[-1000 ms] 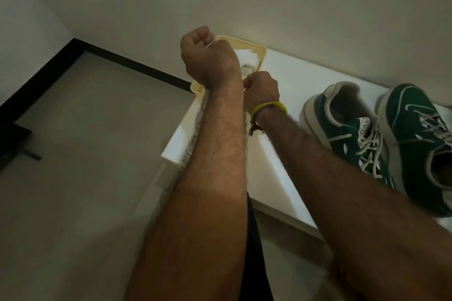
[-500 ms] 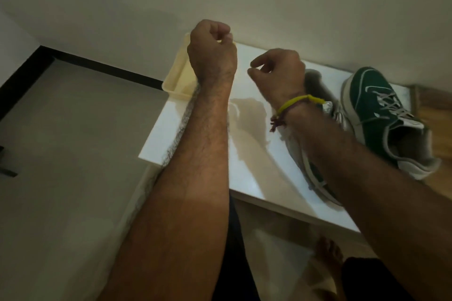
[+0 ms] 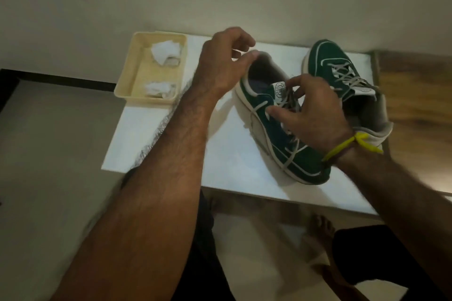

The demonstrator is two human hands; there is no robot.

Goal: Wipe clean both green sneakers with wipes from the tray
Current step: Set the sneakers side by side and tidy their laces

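Two green sneakers with white laces stand on the white table (image 3: 227,168). The nearer sneaker (image 3: 274,137) lies in the middle, heel pointing away. Just above its heel my left hand (image 3: 222,68) hovers with loosely curved fingers, its thumb at the heel collar. My right hand (image 3: 310,115), with a yellow band at the wrist, spreads over the laces, fingertips at the tongue. No wipe shows in either hand. The second sneaker (image 3: 327,58) stands behind my right hand. A cream tray (image 3: 124,80) at the table's far left holds two crumpled white wipes (image 3: 163,52) (image 3: 159,89).
The table stands against a pale wall. A wooden surface (image 3: 415,105) adjoins it on the right. Grey floor lies to the left, and a bare foot (image 3: 320,230) shows below the table's near edge.
Both hands left the tray and moved right onto the nearer sneaker. The fingers of both hands uncurled. The view swung right and down, so the tray now shows uncovered.
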